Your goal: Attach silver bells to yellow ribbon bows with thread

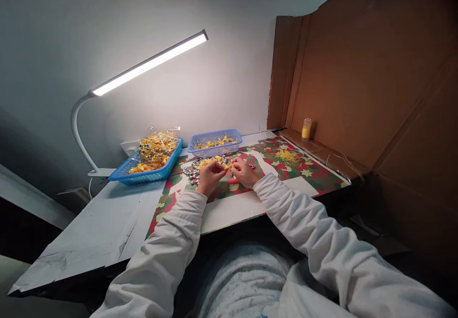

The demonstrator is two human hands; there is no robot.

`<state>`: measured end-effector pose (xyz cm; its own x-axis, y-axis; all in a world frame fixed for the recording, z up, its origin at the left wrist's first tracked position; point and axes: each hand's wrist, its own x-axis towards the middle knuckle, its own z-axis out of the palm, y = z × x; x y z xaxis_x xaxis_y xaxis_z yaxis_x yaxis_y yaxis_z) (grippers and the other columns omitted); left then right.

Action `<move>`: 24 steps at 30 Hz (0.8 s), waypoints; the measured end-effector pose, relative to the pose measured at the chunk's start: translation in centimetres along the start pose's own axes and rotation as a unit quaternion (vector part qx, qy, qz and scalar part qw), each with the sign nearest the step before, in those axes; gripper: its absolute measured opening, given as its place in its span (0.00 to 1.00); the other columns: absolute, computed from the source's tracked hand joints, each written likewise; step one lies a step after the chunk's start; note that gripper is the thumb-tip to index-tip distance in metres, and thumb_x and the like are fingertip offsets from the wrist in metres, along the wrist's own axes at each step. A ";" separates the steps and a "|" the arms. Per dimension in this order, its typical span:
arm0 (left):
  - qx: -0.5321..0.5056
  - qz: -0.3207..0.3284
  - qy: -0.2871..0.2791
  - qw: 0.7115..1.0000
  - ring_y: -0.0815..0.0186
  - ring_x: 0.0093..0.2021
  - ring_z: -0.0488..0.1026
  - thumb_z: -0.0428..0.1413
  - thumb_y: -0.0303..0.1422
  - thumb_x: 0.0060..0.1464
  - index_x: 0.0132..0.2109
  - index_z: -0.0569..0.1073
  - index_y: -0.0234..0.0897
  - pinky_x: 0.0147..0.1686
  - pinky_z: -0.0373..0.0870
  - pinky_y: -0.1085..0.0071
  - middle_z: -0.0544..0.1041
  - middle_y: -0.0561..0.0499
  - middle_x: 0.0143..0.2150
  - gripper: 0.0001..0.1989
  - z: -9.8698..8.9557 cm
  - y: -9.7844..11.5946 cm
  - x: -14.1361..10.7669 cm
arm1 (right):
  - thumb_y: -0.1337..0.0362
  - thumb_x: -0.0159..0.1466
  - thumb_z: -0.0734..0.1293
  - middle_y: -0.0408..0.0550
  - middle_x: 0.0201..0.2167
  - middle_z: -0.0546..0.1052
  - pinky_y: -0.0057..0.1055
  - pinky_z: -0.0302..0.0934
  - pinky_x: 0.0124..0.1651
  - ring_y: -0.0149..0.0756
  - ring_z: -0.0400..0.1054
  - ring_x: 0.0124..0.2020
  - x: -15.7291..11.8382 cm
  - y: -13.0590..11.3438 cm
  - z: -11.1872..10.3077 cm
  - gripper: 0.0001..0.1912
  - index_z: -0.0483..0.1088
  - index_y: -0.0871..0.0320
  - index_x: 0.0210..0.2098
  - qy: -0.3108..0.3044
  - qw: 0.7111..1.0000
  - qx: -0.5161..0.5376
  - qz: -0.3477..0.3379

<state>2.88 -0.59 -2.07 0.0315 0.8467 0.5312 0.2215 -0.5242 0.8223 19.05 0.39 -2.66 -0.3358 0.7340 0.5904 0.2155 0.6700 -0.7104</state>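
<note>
Over the patterned sheet, my left hand [210, 176] is closed in a pinch at one end of a small yellow ribbon-like piece [228, 167]. The fingertips of my right hand [244, 172] pinch its other end, close beside the left. Its exact shape is too small to make out. Just beyond my left hand lies a pile of shiny silver beads or bells [191, 172], with more yellow pieces [215, 160] among them. A red object [233, 181] shows on the sheet below my fingers, partly hidden.
At the left, a blue basket [148, 178] holds yellow pieces and silver balls. Behind my hands is a periwinkle basket [214, 152] with yellow pieces. Yellow strands [288, 155] lie right, near a yellow-filled bottle [306, 130]. A lit lamp [150, 65] overhangs; cardboard [358, 79] walls the right.
</note>
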 end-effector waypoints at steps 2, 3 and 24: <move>0.015 0.005 0.002 1.000 0.72 0.22 0.67 0.63 0.32 0.38 0.23 0.70 0.36 0.24 0.65 0.75 0.73 0.55 0.22 0.09 -0.1 0.0 0.0 | 0.65 0.57 0.59 0.47 0.34 0.64 0.34 0.58 0.42 0.34 0.60 0.36 0.0 0.0 0.0 0.12 0.54 0.56 0.19 0.002 1.000 0.000 -0.003; 0.023 0.008 0.002 1.000 0.72 0.22 0.68 0.63 0.32 0.38 0.23 0.70 0.36 0.24 0.65 0.75 0.73 0.55 0.22 0.08 -0.1 0.0 0.0 | 0.65 0.57 0.59 0.47 0.34 0.64 0.34 0.58 0.42 0.34 0.60 0.35 0.0 0.0 0.0 0.12 0.53 0.56 0.19 0.002 1.000 -0.001 -0.004; 0.126 0.118 0.039 0.984 0.69 0.25 0.72 0.60 0.30 0.43 0.23 0.70 0.38 0.29 0.70 0.73 0.77 0.53 0.25 0.07 0.5 1.1 -0.8 | 0.69 0.59 0.59 0.46 0.31 0.67 0.37 0.56 0.47 0.36 0.61 0.37 0.3 0.2 0.6 0.12 0.58 0.56 0.19 0.052 0.998 -0.025 -0.015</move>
<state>3.56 -1.73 -1.71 0.0384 0.6891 0.7236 0.4517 -0.6579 0.6026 18.39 0.64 -2.83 -0.2473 0.7193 0.6492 0.2528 0.6947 -0.6734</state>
